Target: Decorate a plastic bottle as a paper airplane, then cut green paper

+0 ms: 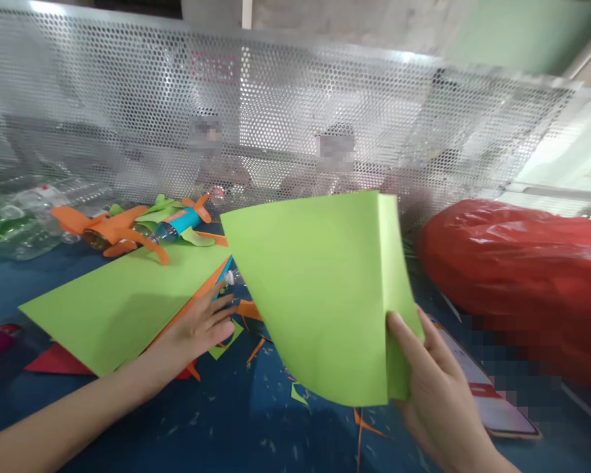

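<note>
A folded sheet of green paper [320, 295] is held up in front of me, its crease upright along the right side. My right hand [428, 374] grips its lower right edge, thumb on the near face. My left hand [209, 322] has its fingers stretched out over the table, near the white cap of a clear plastic bottle [234, 277] that the held sheet partly hides. Left of that hand lies a stack of coloured paper, with a green sheet [123, 309] on top and orange, blue and red [62, 361] edges showing below.
Orange paper cutouts [113, 226], a blue-wrapped bottle [180, 223] and clear plastic bottles [34, 217] lie at the back left. A perforated metal screen [276, 112] stands behind. A red plastic bag [517, 263] bulges at the right. Paper scraps [299, 394] litter the blue table [217, 433].
</note>
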### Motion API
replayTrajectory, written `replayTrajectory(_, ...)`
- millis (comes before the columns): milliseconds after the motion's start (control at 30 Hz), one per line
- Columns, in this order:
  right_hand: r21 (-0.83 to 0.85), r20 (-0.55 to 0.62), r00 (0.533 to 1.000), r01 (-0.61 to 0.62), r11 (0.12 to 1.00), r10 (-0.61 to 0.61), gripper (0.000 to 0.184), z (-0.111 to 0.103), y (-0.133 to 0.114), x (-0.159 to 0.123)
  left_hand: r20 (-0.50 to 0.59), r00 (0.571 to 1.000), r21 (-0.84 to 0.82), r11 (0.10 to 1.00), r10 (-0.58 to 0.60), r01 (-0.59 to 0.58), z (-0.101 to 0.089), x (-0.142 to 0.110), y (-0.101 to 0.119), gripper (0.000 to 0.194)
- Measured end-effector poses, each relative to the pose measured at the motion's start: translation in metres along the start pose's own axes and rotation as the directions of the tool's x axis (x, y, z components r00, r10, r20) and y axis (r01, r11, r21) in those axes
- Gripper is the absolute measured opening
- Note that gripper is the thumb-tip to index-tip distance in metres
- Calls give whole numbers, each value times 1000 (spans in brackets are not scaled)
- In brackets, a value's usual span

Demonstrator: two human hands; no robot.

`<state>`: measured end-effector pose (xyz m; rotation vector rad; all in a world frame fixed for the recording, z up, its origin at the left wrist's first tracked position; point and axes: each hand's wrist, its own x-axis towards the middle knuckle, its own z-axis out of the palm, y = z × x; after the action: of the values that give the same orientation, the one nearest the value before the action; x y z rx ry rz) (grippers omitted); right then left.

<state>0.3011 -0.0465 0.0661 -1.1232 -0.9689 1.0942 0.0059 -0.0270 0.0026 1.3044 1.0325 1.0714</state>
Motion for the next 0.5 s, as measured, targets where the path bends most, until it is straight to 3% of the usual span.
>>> replayTrajectory(100, 77, -41, 962, -267, 961, 271, 60, 7, 1, 7, 114, 990, -115, 989, -78, 91, 7, -4, 3, 105)
replayTrajectory(200, 109, -75, 905, -411, 905, 419, 63, 10, 10, 11, 199, 977, -227, 966, -76, 121, 13, -12, 7, 95)
replayTrajectory(300, 72, -60, 893, -441, 894, 445, 67, 9, 22, 10, 248, 968, -333, 936, -27, 112, 15, -17, 13, 87)
replayTrajectory(400, 1, 118, 908, -406, 914, 403, 59, 8, 28, 5, 222, 974, -334, 934, -48, 123, 15, -19, 26, 87)
replayTrajectory(500, -64, 302, 875, -378, 924, 379, 57, 10, 29, 2, 107, 984, -278, 946, -143, 168, 15, -19, 41, 90)
